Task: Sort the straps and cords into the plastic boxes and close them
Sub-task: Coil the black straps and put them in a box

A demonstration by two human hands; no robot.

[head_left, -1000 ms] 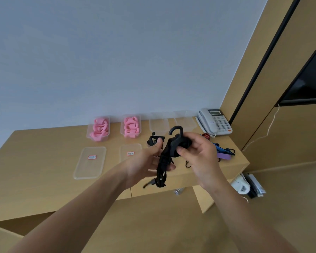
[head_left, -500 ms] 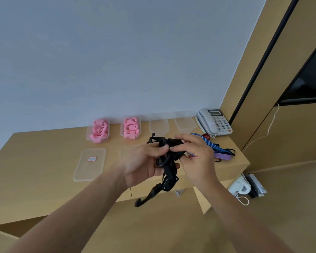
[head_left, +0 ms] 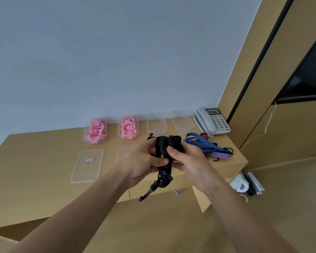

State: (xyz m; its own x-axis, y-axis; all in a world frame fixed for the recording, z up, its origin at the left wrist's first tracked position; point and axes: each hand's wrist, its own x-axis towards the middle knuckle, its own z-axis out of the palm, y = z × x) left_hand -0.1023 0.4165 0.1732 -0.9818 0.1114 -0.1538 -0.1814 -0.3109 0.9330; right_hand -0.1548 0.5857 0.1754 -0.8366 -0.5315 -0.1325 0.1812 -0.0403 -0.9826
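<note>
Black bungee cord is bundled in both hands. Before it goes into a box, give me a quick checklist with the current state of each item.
1. Cord held securely: ok. Left hand and right hand both grip the black cord.
2. Cord fully gathered: not ok. A tail with a hook hangs below the hands.
3. Empty box free: ok. Two clear boxes at the back of the desk look empty and open.
4. Pink boxes to avoid: ok, both hold pink straps.
5. Lids at hand: partly ok. One lid lies flat; a second is partly hidden by the left hand. Any others, cannot tell.
6. Remaining cords clear of the path: ok, they lie to the right by the phone.
</note>
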